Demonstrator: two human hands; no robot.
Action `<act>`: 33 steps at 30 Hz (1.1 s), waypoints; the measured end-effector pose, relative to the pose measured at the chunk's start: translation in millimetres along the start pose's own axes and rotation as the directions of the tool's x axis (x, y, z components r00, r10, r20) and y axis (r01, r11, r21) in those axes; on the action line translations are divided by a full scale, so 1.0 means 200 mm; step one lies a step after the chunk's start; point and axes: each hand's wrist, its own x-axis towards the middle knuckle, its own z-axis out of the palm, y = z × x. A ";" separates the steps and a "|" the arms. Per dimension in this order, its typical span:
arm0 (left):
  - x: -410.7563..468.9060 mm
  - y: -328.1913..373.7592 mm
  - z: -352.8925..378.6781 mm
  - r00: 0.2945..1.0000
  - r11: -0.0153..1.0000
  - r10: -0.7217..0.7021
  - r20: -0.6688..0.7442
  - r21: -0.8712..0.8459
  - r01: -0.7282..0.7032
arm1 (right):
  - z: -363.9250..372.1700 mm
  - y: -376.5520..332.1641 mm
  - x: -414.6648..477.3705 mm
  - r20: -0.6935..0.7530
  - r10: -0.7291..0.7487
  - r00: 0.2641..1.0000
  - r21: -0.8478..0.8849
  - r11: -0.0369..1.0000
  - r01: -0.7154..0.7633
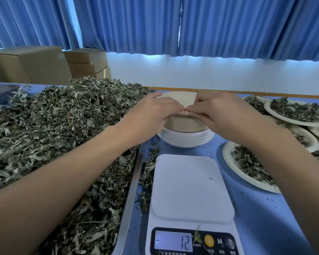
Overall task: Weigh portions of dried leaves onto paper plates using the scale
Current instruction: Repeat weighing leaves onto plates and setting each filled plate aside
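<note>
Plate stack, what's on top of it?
The left hand and right hand pinch the top plate's near rim. Its visible middle is bare; the hands hide its sides.

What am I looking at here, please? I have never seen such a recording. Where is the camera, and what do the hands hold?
There is no machine here. A person works with two bare hands, and the single picture comes from a camera worn on the head, looking forward and down. The left hand and the right hand meet over a stack of paper plates and pinch the rim of the top plate, probably to peel it off. Nearer the person is a white scale with no plate on it; its display shows minus 12. On the left, a metal tray holds a heap of dried leaves. On the right, filled plates lie on the blue table.
</note>
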 end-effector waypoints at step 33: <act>-0.01 0.02 -0.02 0.999 1.000 -0.008 0.048 0.014 0.007 | 0.01 0.01 -0.01 -0.032 -0.037 0.999 0.055 0.998 0.039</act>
